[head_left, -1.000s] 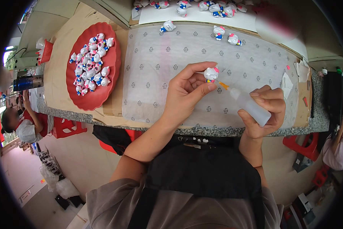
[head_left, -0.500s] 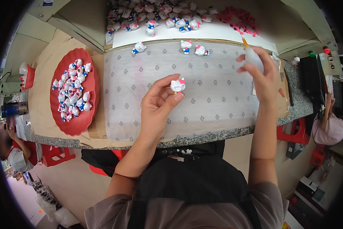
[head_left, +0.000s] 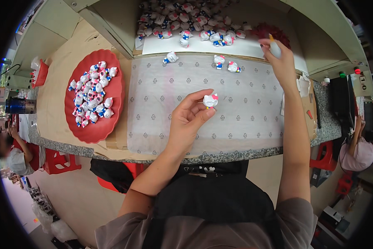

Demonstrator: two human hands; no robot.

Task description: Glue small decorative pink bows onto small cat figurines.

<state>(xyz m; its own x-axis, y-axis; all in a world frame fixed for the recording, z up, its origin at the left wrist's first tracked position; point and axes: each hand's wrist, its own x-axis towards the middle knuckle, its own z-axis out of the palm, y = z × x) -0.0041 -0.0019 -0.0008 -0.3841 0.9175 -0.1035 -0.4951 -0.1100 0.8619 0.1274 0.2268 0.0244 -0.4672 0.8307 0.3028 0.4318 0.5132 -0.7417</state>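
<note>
Between the thumb and fingers of my left hand [head_left: 188, 122] is a small white cat figurine [head_left: 210, 101] with a pink bow, held upright above the patterned paper sheet [head_left: 244, 120]. My right hand [head_left: 282, 66] reaches to the back right, closed on a white squeeze bottle [head_left: 274, 50] with a yellow-orange nozzle. A heap of small pink pieces [head_left: 273, 32] lies just beyond that hand, partly in shadow. On the sheet's far edge rest three loose figurines, among them a standing one [head_left: 219, 62] and a tipped one [head_left: 171, 57].
To the left, a red scalloped tray [head_left: 114, 112] holds many figurines. A large pile of figurines [head_left: 190, 16] fills the back shelf. The bench has a granite front edge [head_left: 232, 156]. A red basket [head_left: 40, 74] stands far left; other people sit at both sides.
My right hand has moved farther back with the bottle, close to the pink pieces. The left hand still holds the figurine. The whole view has shifted slightly.
</note>
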